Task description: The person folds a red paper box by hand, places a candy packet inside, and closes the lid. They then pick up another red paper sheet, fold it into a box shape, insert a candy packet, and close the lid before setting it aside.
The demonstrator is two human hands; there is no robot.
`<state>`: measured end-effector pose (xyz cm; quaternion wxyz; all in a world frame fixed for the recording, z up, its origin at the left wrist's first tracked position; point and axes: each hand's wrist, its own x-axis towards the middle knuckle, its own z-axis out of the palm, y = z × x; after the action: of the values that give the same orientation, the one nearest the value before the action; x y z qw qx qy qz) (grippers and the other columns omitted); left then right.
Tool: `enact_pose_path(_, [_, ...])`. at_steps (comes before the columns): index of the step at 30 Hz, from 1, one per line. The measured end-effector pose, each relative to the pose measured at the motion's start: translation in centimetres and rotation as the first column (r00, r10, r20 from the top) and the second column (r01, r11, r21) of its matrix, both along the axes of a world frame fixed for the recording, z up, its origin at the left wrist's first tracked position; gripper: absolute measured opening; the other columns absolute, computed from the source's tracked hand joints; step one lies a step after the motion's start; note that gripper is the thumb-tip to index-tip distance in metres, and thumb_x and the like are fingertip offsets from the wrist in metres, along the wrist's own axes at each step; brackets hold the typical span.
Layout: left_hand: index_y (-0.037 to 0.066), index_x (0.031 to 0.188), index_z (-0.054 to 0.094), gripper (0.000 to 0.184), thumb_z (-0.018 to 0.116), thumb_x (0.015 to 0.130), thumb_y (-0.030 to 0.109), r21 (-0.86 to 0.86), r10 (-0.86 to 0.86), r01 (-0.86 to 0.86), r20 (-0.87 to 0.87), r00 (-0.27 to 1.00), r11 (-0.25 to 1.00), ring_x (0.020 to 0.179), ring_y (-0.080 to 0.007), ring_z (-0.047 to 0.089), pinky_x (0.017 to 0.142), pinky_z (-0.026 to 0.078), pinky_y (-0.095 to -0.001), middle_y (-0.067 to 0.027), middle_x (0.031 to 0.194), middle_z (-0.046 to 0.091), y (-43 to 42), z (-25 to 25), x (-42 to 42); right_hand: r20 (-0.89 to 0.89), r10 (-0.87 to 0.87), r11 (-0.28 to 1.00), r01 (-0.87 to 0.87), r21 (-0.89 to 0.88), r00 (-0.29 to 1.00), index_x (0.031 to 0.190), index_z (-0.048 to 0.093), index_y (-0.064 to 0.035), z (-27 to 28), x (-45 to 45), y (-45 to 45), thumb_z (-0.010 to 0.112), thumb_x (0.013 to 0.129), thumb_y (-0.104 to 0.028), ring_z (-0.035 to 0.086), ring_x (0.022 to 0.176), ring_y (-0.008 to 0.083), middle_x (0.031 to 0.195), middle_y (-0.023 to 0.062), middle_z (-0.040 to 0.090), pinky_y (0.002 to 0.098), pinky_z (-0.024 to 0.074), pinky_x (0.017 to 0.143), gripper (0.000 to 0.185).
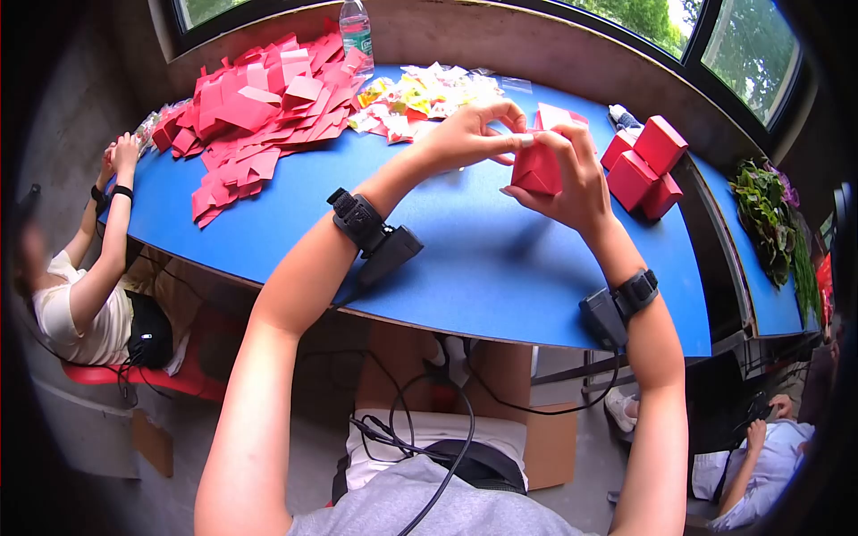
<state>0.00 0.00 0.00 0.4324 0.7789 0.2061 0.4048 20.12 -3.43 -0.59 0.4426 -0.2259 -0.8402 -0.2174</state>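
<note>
Above the blue table [429,232], my right hand [576,183] grips a small red paper box [536,168] from its right side, thumb low and fingers over the top. A paper flap stands up at the box's top. My left hand [474,136] reaches in from the left, its thumb and forefinger closed in a pinch at the box's upper left edge. What exactly lies between those fingertips is too small to tell. Just right of my right hand, several folded red boxes [645,165] are stacked together.
A big heap of flat red paper pieces [259,107] covers the table's back left. Beside it lie wrapped candies [429,94] and a plastic bottle [356,36]. One person [89,286] sits at the left end, another [760,464] at lower right. Black cables [420,393] hang over my lap.
</note>
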Motion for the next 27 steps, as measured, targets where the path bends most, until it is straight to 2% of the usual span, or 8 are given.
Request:
enact_pose_path(2, [0.003, 0.101, 0.058, 0.027, 0.066, 0.085, 0.023, -0.041, -0.009, 0.01, 0.018, 1.0, 0.999, 0.091, -0.0131, 0.06, 0.076, 0.057, -0.0313, -0.004, 0.099, 0.056, -0.04, 0.36, -0.36, 0.002, 0.044, 0.999, -0.044, 0.0, 0.999, 0.113, 0.049, -0.0092, 0.13, -0.03, -0.05, 0.086, 0.056, -0.037, 0.056, 0.091, 0.0335, 0.103, 0.016, 0.049, 0.0404, 0.0536, 0.071, 0.073])
enact_pose_path(5, [0.002, 0.099, 0.059, 0.024, 0.065, 0.086, 0.022, -0.058, -0.022, 0.02, -0.029, 0.999, 0.998, 0.091, -0.0131, 0.06, 0.075, 0.058, -0.0317, -0.0033, 0.096, 0.056, 0.2, 0.66, -0.84, 0.01, 0.062, 0.998, -0.062, -0.031, 0.998, 0.112, 0.049, -0.0084, -0.28, -0.07, 0.11, 0.086, 0.055, -0.038, 0.057, 0.089, 0.0331, 0.102, 0.0163, 0.049, 0.0401, 0.0539, 0.071, 0.074])
enact_pose_path(13, [0.0, 0.099, 0.059, 0.023, 0.061, 0.088, 0.021, -0.029, 0.015, -0.018, -0.12, 0.993, 0.999, 0.09, -0.0124, 0.06, 0.073, 0.058, -0.0302, -0.0036, 0.094, 0.059, -0.26, 0.93, -1.04, 0.052, 0.062, 0.998, -0.061, -0.029, 0.997, 0.111, 0.048, -0.0084, -0.39, 0.1, 0.12, 0.086, 0.055, -0.039, 0.058, 0.089, 0.0327, 0.104, 0.0156, 0.049, 0.0403, 0.0542, 0.07, 0.074])
enact_pose_path(19, [0.001, 0.098, 0.058, 0.024, 0.06, 0.089, 0.023, -0.024, 0.038, -0.041, -0.12, 0.992, 0.999, 0.086, -0.0124, 0.062, 0.069, 0.058, -0.0286, -0.0049, 0.093, 0.06, -0.41, 0.87, -0.66, 0.05, 0.061, 0.998, -0.06, -0.023, 0.997, 0.11, 0.049, -0.0091, -0.44, 0.3, 0.19, 0.086, 0.054, -0.038, 0.057, 0.09, 0.0336, 0.105, 0.0151, 0.049, 0.0416, 0.0541, 0.071, 0.073])
enact_pose_path(24, [0.001, 0.1, 0.056, 0.026, 0.056, 0.091, 0.026, -0.021, 0.017, -0.021, -0.158, 0.987, 1.0, 0.087, -0.0122, 0.061, 0.068, 0.058, -0.028, -0.0049, 0.091, 0.06, -0.18, 0.56, -0.56, 0.064, 0.076, 0.997, -0.077, 0.015, 0.995, 0.109, 0.049, -0.0089, -0.38, 0.35, 0.27, 0.086, 0.054, -0.038, 0.058, 0.088, 0.0344, 0.106, 0.0155, 0.049, 0.0424, 0.0542, 0.07, 0.073])
enact_pose_path(27, [0.002, 0.1, 0.054, 0.027, 0.054, 0.093, 0.028, -0.004, -0.012, 0.012, -0.175, 0.984, 1.0, 0.084, -0.0122, 0.063, 0.062, 0.057, -0.0267, -0.0052, 0.089, 0.06, -0.23, 0.47, -0.54, 0.064, 0.07, 0.997, -0.071, 0.014, 0.996, 0.109, 0.049, -0.0091, -0.61, 0.48, 0.45, 0.086, 0.055, -0.039, 0.058, 0.088, 0.0342, 0.105, 0.0156, 0.049, 0.0426, 0.0544, 0.069, 0.072])
